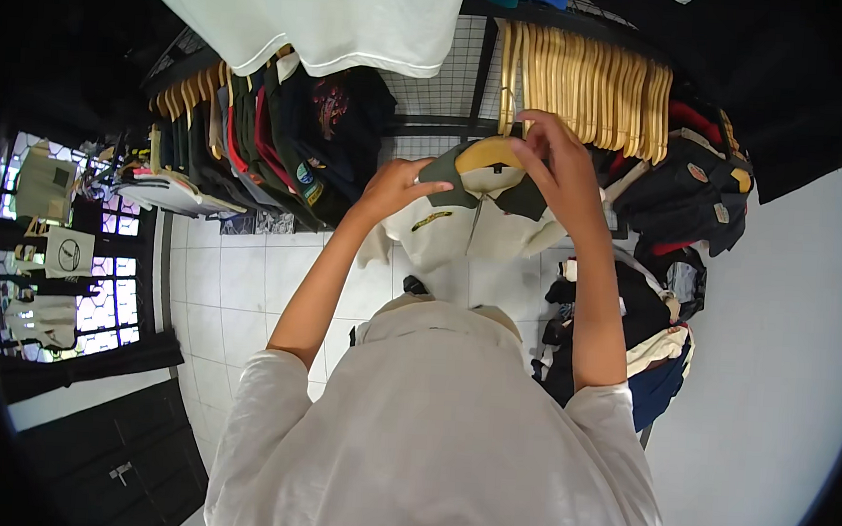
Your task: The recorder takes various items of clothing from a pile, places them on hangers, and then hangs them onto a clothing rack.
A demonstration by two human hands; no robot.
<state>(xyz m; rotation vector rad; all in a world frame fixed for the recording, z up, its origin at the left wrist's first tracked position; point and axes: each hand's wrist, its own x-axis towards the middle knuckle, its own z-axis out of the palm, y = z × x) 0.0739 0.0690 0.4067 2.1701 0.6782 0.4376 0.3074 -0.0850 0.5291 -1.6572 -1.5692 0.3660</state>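
A cream jacket (430, 231) with a dark green collar and a small embroidered patch is on a wooden clothes hanger (489, 153) in front of me. My left hand (401, 185) grips the collar's left side, thumb on top of the cloth. Raised at the hanger's right part, my right hand (555, 159) has its thumb by the wood and its fingers curled near the hook; whether it grips the hook cannot be told. The jacket's lower part hangs over the floor.
Many bare wooden hangers (580, 85) hang on the rack at upper right. Dark garments (335, 137) hang at left, patched jackets (689, 181) at right. A white shirt (320, 15) hangs overhead. Piled clothes (619, 302) lie at right. A black door (111, 454) stands at lower left.
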